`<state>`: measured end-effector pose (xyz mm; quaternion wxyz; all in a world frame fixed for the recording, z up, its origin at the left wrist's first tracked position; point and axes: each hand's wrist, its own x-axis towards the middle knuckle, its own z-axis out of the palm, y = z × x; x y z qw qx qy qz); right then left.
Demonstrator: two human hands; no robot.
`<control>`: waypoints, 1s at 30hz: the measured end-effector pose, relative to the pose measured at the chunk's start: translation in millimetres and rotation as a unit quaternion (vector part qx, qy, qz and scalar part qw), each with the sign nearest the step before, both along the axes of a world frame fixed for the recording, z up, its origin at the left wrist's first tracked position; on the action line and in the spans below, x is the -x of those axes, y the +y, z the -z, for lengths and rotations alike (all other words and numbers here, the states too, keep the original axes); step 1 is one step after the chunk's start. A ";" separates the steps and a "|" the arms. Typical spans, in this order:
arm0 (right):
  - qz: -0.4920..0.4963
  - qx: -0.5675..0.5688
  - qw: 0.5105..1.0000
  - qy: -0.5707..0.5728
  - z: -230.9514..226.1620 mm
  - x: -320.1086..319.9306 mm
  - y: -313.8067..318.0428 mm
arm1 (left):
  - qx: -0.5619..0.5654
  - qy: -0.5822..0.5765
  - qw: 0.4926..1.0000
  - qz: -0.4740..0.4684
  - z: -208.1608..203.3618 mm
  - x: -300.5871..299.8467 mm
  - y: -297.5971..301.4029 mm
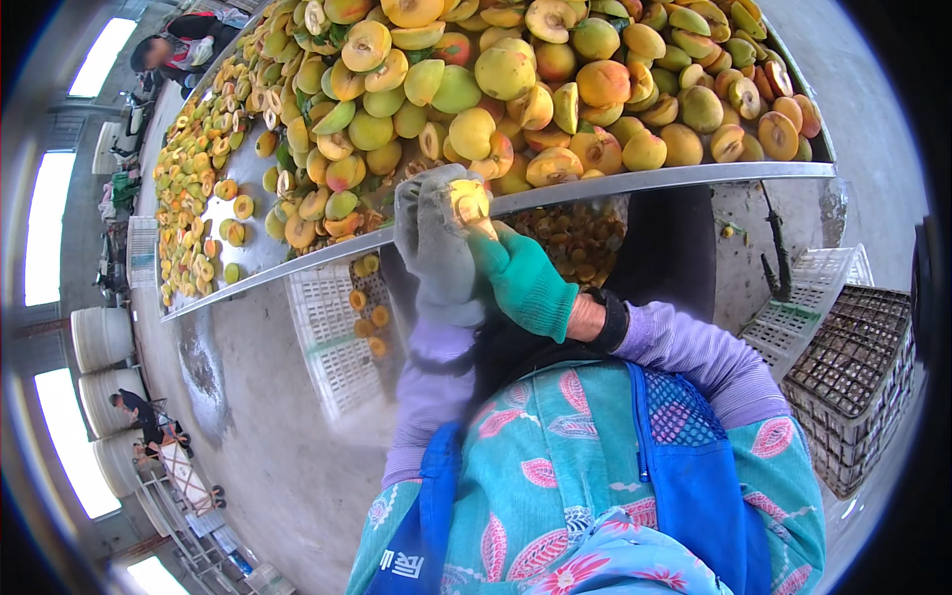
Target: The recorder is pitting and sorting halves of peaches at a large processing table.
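In my left hand (436, 233), in a grey glove, is a piece of yellow stone fruit (469, 201), its cut flesh facing up. My right hand (531, 283), in a green knitted glove, is closed with its fingertips against the lower edge of that piece. Something small and tan shows at those fingertips; I cannot make out whether it is a tool, fruit or a bare fingertip. Both hands are at the metal rim (674, 179) of a table. Beyond them lies a heap of whole and halved yellow-green fruit (506, 74), some blushed red.
Below the table are a white crate (327, 342) with fruit pieces beside it and, between my legs, more fruit pieces (580, 243). At right stand a white crate (808, 288) and a dark, dirty crate (858, 347). One person (183, 50) is at the far left; another (144, 416) is near a cart.
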<state>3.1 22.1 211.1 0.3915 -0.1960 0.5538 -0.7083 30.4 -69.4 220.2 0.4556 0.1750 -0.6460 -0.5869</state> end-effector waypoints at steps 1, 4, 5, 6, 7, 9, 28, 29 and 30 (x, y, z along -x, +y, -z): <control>0.001 0.001 1.000 0.000 6.2 7.6 1.2 | 0.001 0.000 1.000 0.001 3.7 -0.7 -4.4; -0.099 -0.069 0.992 0.042 17.1 21.2 2.3 | -0.164 -0.037 0.982 0.088 5.0 -1.3 -10.0; -0.047 -0.056 0.996 0.055 13.9 16.3 3.8 | -0.148 -0.044 0.986 0.059 2.7 0.0 -5.1; 0.008 -0.043 0.997 0.067 10.5 11.2 4.0 | -0.132 -0.051 0.989 0.031 -1.9 3.3 1.0; 0.042 -0.012 0.999 0.031 12.5 5.6 -0.1 | 0.043 -0.089 0.994 -0.041 -2.2 9.3 5.0; 0.024 -0.024 0.999 0.028 13.5 8.2 -2.2 | 0.052 -0.086 0.994 -0.039 6.7 6.9 -0.7; -0.100 -0.077 0.962 -0.241 -6.8 13.6 7.4 | -0.088 -0.262 0.956 0.096 -9.4 12.4 -15.0; -0.114 -0.093 0.954 -0.261 -6.1 13.6 10.1 | -0.162 -0.263 0.950 0.049 -13.5 16.0 -5.4; -0.118 -0.092 0.954 -0.261 -8.9 13.7 10.2 | -0.162 -0.263 0.950 0.046 -15.9 16.0 -8.6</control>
